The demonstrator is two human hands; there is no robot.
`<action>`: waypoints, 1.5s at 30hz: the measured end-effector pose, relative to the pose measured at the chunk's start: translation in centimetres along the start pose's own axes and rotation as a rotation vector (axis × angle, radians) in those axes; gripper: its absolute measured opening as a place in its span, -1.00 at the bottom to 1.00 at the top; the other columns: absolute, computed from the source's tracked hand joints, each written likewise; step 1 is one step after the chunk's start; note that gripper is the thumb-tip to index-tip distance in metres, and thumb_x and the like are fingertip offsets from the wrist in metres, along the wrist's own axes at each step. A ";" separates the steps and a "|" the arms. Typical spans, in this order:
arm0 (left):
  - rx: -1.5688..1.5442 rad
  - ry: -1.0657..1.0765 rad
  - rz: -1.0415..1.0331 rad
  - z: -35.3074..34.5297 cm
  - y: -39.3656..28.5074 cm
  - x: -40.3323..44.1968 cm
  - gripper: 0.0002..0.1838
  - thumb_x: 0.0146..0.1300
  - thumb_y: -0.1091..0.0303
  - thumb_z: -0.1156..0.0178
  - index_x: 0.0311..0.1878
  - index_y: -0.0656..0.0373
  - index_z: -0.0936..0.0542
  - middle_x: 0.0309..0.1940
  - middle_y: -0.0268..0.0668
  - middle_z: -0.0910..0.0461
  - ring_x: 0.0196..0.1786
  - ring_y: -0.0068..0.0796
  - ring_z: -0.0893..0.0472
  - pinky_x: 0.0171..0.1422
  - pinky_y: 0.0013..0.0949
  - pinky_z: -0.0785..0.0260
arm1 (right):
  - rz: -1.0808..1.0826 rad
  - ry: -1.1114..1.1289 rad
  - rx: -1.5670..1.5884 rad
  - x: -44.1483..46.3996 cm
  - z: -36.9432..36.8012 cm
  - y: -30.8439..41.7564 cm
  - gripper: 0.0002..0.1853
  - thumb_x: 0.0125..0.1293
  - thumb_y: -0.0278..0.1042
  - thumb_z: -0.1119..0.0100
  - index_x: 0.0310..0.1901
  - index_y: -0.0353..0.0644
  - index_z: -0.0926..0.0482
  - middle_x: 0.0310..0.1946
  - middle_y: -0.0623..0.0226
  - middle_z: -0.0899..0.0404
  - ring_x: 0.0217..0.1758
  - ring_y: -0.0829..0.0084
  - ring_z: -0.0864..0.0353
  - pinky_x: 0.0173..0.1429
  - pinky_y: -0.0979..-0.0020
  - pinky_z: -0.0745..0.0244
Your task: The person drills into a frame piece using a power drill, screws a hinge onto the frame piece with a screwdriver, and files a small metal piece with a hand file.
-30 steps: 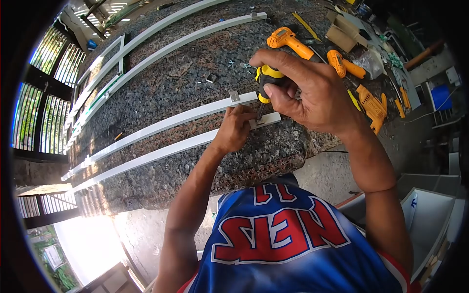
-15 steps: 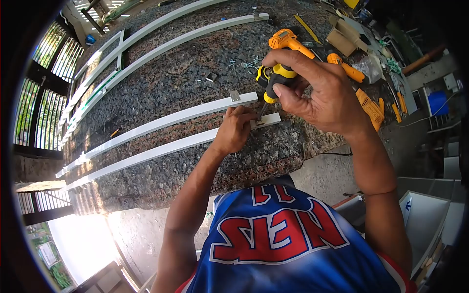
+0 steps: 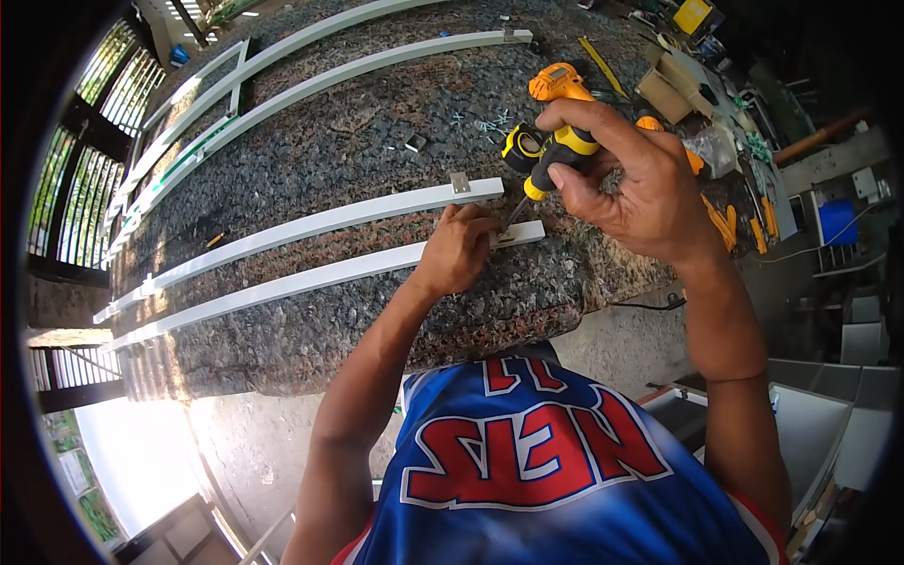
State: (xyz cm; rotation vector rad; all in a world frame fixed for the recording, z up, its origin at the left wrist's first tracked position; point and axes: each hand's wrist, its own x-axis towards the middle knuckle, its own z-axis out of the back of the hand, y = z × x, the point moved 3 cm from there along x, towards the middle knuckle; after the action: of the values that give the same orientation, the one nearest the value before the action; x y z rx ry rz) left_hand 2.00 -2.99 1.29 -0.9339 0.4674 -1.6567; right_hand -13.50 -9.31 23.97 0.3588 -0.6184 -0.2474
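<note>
My right hand (image 3: 640,184) grips a yellow-and-black screwdriver (image 3: 568,155), its shaft slanting down to the near white bar (image 3: 377,266). The screwdriver's tip meets a small metal bracket (image 3: 504,237) close to that bar's right end. My left hand (image 3: 456,250) rests over the same bar with curled fingers, fingertips beside the screwdriver tip. Whatever they pinch is hidden. Just beyond lies a second white bar (image 3: 339,223), with a metal bracket (image 3: 460,183) standing on its right end. Past the screwdriver handle sits a yellow-and-black tape measure (image 3: 522,148).
An orange drill (image 3: 562,82) lies beyond my right hand. Loose screws (image 3: 493,126) and a small metal piece (image 3: 415,142) are on the dark, rough work surface (image 3: 330,160). Farther off are more white bars (image 3: 367,68), a yellow ruler (image 3: 603,66) and a cardboard box (image 3: 667,87).
The view has shifted slightly. My right hand and the screwdriver have turned a little, with the tip still at the near bar's bracket. My left hand stays in place on the bar.
</note>
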 end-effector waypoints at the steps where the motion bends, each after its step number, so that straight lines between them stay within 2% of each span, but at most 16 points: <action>1: 0.002 0.009 0.000 0.0 0.0 0.0 -0.65 0.19 0.51 -0.17 0.05 0.20 -0.70 0.03 -0.09 -0.63 0.11 0.02 -0.53 0.36 -0.06 -0.34 | -0.013 0.018 0.006 0.2 0.2 0.1 -0.65 0.35 -0.30 -0.41 0.11 -0.14 -0.59 -0.43 0.29 -0.62 -0.51 0.40 -0.65 -0.42 0.36 -0.53; 4: 0.076 -0.028 0.001 0.5 -1.1 -0.1 -0.59 0.21 0.31 -0.32 0.13 0.20 -0.66 0.08 -0.05 -0.63 0.19 0.05 -0.55 0.44 -0.01 -0.29 | -0.041 0.130 -0.218 0.8 1.1 0.4 -0.61 0.34 -0.18 -0.44 0.06 -0.19 -0.58 -0.38 0.24 -0.66 -0.43 0.23 -0.70 -0.36 0.27 -0.55; 7: 0.141 0.017 0.127 -0.4 -0.8 -0.4 -0.49 0.15 0.18 -0.42 0.16 0.18 -0.65 0.11 -0.03 -0.63 0.20 0.08 -0.55 0.49 -0.01 -0.28 | 0.030 0.220 -0.492 1.6 1.5 1.2 -0.54 0.32 -0.05 -0.44 0.02 -0.25 -0.57 -0.37 0.20 -0.67 -0.35 0.10 -0.72 -0.29 0.17 -0.58; 10: 0.194 -0.012 0.134 -1.4 -0.2 -0.6 -0.47 0.14 0.16 -0.44 0.17 0.18 -0.65 0.12 -0.04 -0.63 0.21 0.08 -0.54 0.50 -0.03 -0.28 | 0.172 0.145 -0.285 2.0 0.4 1.6 -0.54 0.33 -0.01 -0.40 -0.04 -0.26 -0.56 -0.36 0.19 -0.65 -0.32 0.08 -0.71 -0.23 0.14 -0.59; 13: 0.222 -0.009 0.135 -1.4 -0.1 -0.8 -0.47 0.15 0.16 -0.44 0.16 0.20 -0.65 0.11 -0.06 -0.63 0.20 0.06 -0.55 0.47 -0.03 -0.29 | 0.208 0.280 -0.219 2.1 0.7 2.5 -0.57 0.35 -0.01 -0.37 -0.08 -0.25 -0.54 -0.29 0.17 -0.64 -0.26 0.09 -0.70 -0.17 0.14 -0.60; 17: 0.198 0.015 0.115 -1.5 0.2 -0.7 -0.49 0.18 0.16 -0.41 0.16 0.21 -0.65 0.11 -0.07 -0.64 0.18 0.04 -0.56 0.45 -0.04 -0.31 | -0.049 0.531 -0.523 2.3 1.2 3.9 -0.53 0.29 0.00 -0.44 0.03 -0.21 -0.63 -0.12 0.09 -0.69 -0.15 0.11 -0.74 -0.15 0.22 -0.60; 19: 0.195 0.055 0.116 -2.0 0.8 -0.5 -0.51 0.20 0.16 -0.40 0.15 0.20 -0.66 0.10 -0.07 -0.64 0.18 0.04 -0.55 0.44 -0.06 -0.31 | -0.020 0.550 -0.497 2.4 1.8 4.3 -0.58 0.29 -0.03 -0.44 0.01 -0.16 -0.65 -0.17 0.07 -0.69 -0.20 0.13 -0.74 -0.17 0.22 -0.60; 22: 0.189 -0.023 0.132 -1.5 0.0 -0.8 -0.56 0.22 0.14 -0.38 0.10 0.20 -0.68 0.08 -0.07 -0.66 0.16 0.02 -0.56 0.40 -0.07 -0.34 | 0.217 0.462 -0.438 2.3 1.3 4.3 -0.60 0.29 -0.03 -0.42 -0.02 -0.14 -0.63 -0.24 0.14 -0.66 -0.28 0.13 -0.71 -0.20 0.22 -0.58; 25: 0.208 -0.083 0.065 -1.7 0.2 -0.8 -0.58 0.23 0.12 -0.39 0.06 0.19 -0.70 0.02 -0.09 -0.66 0.10 0.00 -0.58 0.33 -0.07 -0.39 | -0.071 0.642 -0.657 2.3 1.2 4.1 -0.62 0.29 -0.05 -0.40 -0.04 -0.15 -0.61 -0.22 0.21 -0.59 -0.25 0.12 -0.69 -0.20 0.20 -0.57; 28: 0.208 -0.036 0.126 -1.2 -0.5 -0.7 -0.63 0.30 0.07 -0.34 -0.03 0.17 -0.70 -0.06 -0.14 -0.64 0.12 -0.06 -0.55 0.30 -0.14 -0.44 | 0.034 0.548 -0.475 2.5 2.0 5.2 -0.62 0.29 -0.07 -0.38 -0.03 -0.15 -0.59 -0.16 0.26 -0.55 -0.22 0.14 -0.68 -0.21 0.22 -0.57; 31: 0.211 -0.041 0.129 -1.2 -0.5 -0.7 -0.64 0.32 0.06 -0.33 -0.05 0.16 -0.71 -0.08 -0.15 -0.65 0.10 -0.06 -0.56 0.29 -0.14 -0.45 | 0.047 0.663 -0.545 2.3 1.7 5.2 -0.64 0.30 -0.11 -0.38 -0.01 -0.14 -0.59 -0.15 0.26 -0.54 -0.22 0.17 -0.69 -0.19 0.22 -0.58; 33: 0.203 -0.054 0.123 -1.3 -0.4 -0.7 -0.64 0.31 0.07 -0.33 -0.04 0.16 -0.71 -0.08 -0.14 -0.65 0.10 -0.05 -0.56 0.28 -0.14 -0.45 | -0.032 0.735 -0.734 2.6 1.3 5.8 -0.65 0.29 -0.12 -0.39 -0.01 -0.14 -0.59 -0.15 0.26 -0.54 -0.26 0.18 -0.69 -0.20 0.21 -0.58; 35: 0.200 -0.067 0.116 -1.3 -0.4 -0.7 -0.64 0.31 0.07 -0.33 -0.04 0.16 -0.71 -0.08 -0.14 -0.65 0.10 -0.05 -0.56 0.28 -0.13 -0.45 | 0.005 0.707 -0.700 2.8 1.1 6.0 -0.65 0.29 -0.13 -0.40 -0.01 -0.13 -0.60 -0.17 0.26 -0.53 -0.32 0.18 -0.69 -0.21 0.19 -0.59; 37: 0.198 -0.082 0.109 -1.3 -0.5 -0.8 -0.64 0.31 0.07 -0.33 -0.05 0.17 -0.71 -0.09 -0.14 -0.65 0.10 -0.05 -0.56 0.27 -0.13 -0.46 | 0.158 0.578 -0.444 3.0 1.3 5.8 -0.66 0.28 -0.13 -0.41 -0.02 -0.12 -0.61 -0.21 0.26 -0.53 -0.38 0.18 -0.68 -0.22 0.16 -0.59; 42: 0.181 -0.086 0.113 -1.4 -0.4 -0.8 -0.61 0.26 0.10 -0.38 -0.01 0.19 -0.72 -0.06 -0.11 -0.66 0.06 -0.03 -0.57 0.27 -0.11 -0.44 | 0.106 0.730 -0.687 4.0 0.6 4.9 -0.71 0.31 -0.17 -0.38 -0.10 -0.16 -0.57 -0.18 0.22 -0.53 -0.41 0.18 -0.67 -0.23 0.11 -0.59; 45: 0.186 -0.086 0.106 -1.4 -0.3 -0.8 -0.63 0.28 0.09 -0.36 -0.03 0.18 -0.72 -0.08 -0.11 -0.65 0.07 -0.03 -0.57 0.28 -0.11 -0.44 | 0.240 0.640 -0.542 4.7 0.1 4.6 -0.72 0.34 -0.16 -0.35 -0.17 -0.19 -0.54 -0.17 0.18 -0.52 -0.39 0.18 -0.69 -0.24 0.11 -0.59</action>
State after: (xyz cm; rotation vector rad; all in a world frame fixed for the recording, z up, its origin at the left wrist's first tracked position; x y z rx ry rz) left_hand 0.76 -2.41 0.38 -0.8246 0.2943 -1.5291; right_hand -9.29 -6.72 28.32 -0.1658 0.0511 -0.0530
